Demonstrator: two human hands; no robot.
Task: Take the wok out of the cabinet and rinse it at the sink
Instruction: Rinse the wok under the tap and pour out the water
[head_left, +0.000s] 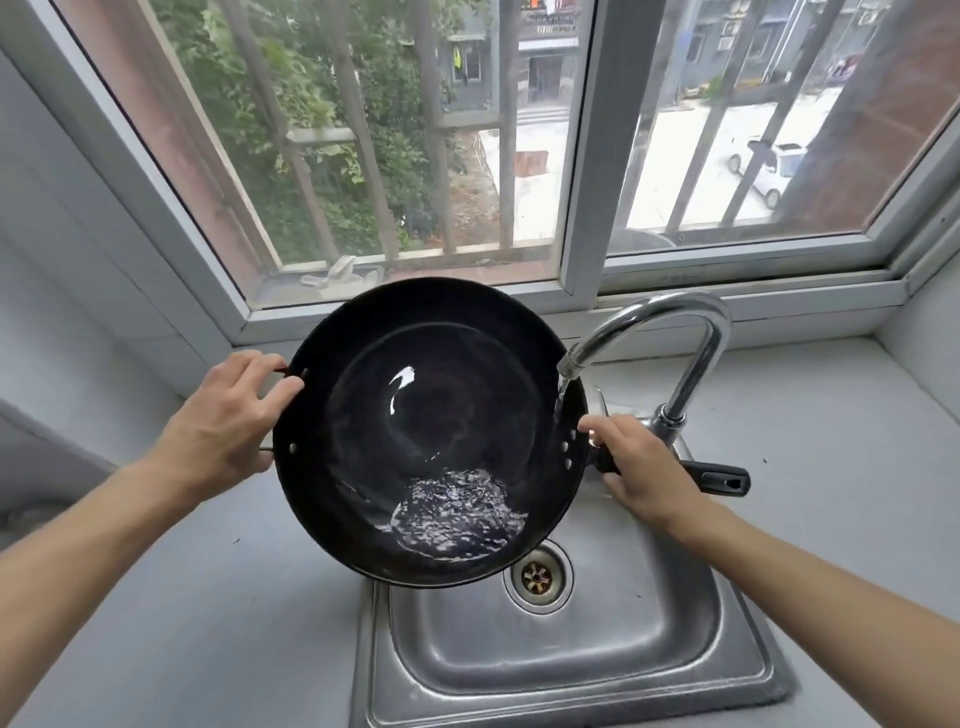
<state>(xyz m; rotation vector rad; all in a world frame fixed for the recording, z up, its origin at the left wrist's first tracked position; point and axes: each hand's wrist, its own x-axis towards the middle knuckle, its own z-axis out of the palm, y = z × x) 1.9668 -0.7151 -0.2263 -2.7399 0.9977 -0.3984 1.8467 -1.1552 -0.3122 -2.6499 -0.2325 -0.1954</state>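
Left hand (228, 415) gripping wok (431, 431) rim, right hand (639, 467) clasping handle (722, 479)

Person, head-worn view: two forearms and two hands visible, entering from the lower corners.

Left grip (228, 415): bare hand, no glove, no ring or other jewellery visible on the fingers that show. Nails short and unpainted where seen. Behind the grip, the wrist carries no watch or band; the forearm is uncovered along its whole visible length, with no sleeve edge in frame.

Right grip (644, 467): bare hand, likewise ungloved, without rings on the visible fingers. Behind it, a bare wrist with no strap or bracelet, and an unsleeved forearm to the frame edge.

No markings or tattoos visible on either arm.
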